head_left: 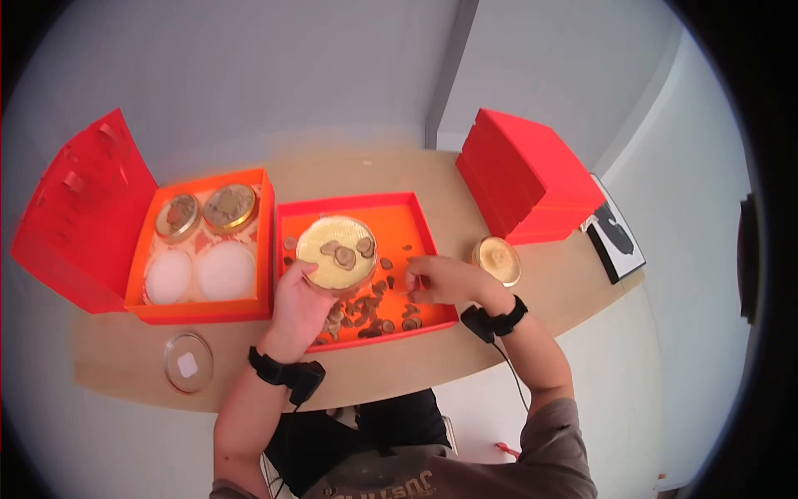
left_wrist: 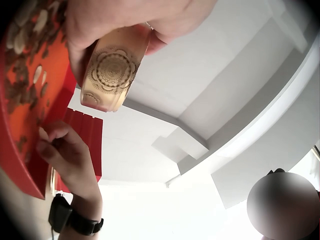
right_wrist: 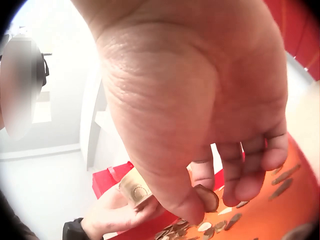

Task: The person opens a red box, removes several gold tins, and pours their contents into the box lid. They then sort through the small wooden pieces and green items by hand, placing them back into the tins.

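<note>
A round gold tin [head_left: 336, 251] sits in the left hand [head_left: 298, 306], whose thumb and fingers curl round its patterned side wall, held above the middle orange tray [head_left: 420, 224]; a few brown slices lie on the pale surface inside it. Seen from the left wrist, the tin is tilted and its embossed rosette faces the camera. The right hand [head_left: 440, 279] hovers over the right part of the same tray, fingers bent, and the right wrist view shows the thumb and forefinger pinching one brown slice [right_wrist: 206, 198]. Below both hands, many more loose brown slices [head_left: 366, 312] are scattered over the tray's orange floor, thickest toward its near edge. Just to the left stands an open red box [head_left: 199, 309] with its lid [head_left: 79, 216] thrown back; it holds two lidded gold tins [head_left: 204, 212] at the back and two white round pads [head_left: 199, 273] at the front. A clear round lid [head_left: 188, 363] lies on the wooden counter [head_left: 499, 333] near the front left. To the right of the tray another gold tin [head_left: 497, 259] rests on the counter, and behind it lies a closed red box [head_left: 528, 175], with a black-and-white card [head_left: 613, 233] beside it. Black wrist straps sit on both forearms.
</note>
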Available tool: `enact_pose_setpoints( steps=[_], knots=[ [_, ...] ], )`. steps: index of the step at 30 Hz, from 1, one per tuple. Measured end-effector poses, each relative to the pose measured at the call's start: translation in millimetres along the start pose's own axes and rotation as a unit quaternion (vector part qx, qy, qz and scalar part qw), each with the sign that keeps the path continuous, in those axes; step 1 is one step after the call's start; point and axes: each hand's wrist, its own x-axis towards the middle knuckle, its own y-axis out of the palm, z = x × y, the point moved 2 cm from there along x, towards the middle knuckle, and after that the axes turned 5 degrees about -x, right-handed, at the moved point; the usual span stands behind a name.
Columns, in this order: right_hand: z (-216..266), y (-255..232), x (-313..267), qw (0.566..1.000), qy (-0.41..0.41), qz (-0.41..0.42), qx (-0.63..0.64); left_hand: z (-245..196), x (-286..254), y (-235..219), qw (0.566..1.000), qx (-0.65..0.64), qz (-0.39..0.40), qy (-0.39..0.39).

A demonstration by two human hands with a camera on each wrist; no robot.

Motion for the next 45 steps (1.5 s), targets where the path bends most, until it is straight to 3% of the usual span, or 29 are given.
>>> enact_pose_setpoints(
  steps=[4,8,10,14,18,19,21,24,28,30,34,36,37,39,40,42,45],
  knots=[
    [1.6,-15.1,-23.4,0.994,-0.029,-0.086,0.055,1.2,1.1,-1.5,1.0,0.001,-0.016,0.022],
    [14.0,-36.3,-47.0,0.989,-0.019,-0.123,0.077,5.7,3.0,-5.7,1.0,0.007,-0.011,0.001],
    [36.1,-53.1,-64.8,0.986,0.057,-0.147,0.044,7.8,9.4,-6.0,1.0,0.016,-0.019,0.001],
    [38.6,-68.0,-62.4,0.988,0.043,-0.142,0.045,15.8,3.3,-2.5,0.999,0.029,-0.014,-0.038],
    [75.8,-68.8,-43.0,0.984,-0.016,-0.168,0.049,22.5,-2.0,18.2,0.996,0.058,0.005,-0.063],
    [84.9,-65.5,-36.0,0.983,-0.012,-0.177,0.053,22.8,-4.2,21.6,0.995,0.062,0.023,-0.07],
    [98.3,-59.1,-21.4,0.993,0.029,-0.089,0.078,23.2,-7.7,23.3,0.994,0.065,0.04,-0.074],
    [103.2,-48.9,-8.4,0.995,0.013,-0.098,-0.024,25.4,-11.5,18.8,0.995,0.062,0.003,-0.079],
    [95.5,-41.7,-4.2,0.993,0.026,-0.117,-0.01,23.1,-19.4,24.4,0.994,0.047,-0.001,-0.099],
    [88.8,-39.3,-8.0,0.984,-0.005,-0.173,0.037,26.6,-20.3,22.0,0.994,0.041,-0.002,-0.102],
    [89.5,-35.2,-27.1,0.972,0.034,-0.19,0.138,36.4,-15.2,15.3,0.993,0.017,0.023,-0.111],
    [84.4,-24.8,-41.7,0.947,0.07,-0.288,0.123,41.6,-12.1,7.7,0.994,0.005,0.021,-0.106],
    [75.4,-13.3,-43.3,0.952,0.066,-0.276,0.117,47.3,-6.1,-0.1,0.994,-0.008,0.015,-0.109],
    [50.3,9.4,-43.0,0.921,0.079,-0.346,0.158,53.2,-3.6,-3.7,0.995,-0.032,0.003,-0.096],
    [52.6,14.3,-44.3,0.928,0.071,-0.334,0.152,55.7,-4.0,-0.5,0.995,-0.04,0.004,-0.095],
    [53.4,24.8,-49.2,0.887,0.135,-0.318,0.307,61.0,-2.8,1.4,0.995,-0.052,0.0,-0.086],
    [24.7,43.9,-47.1,0.878,0.112,-0.269,0.379,68.4,-1.9,3.7,0.995,-0.053,0.01,-0.087]
  ],
)
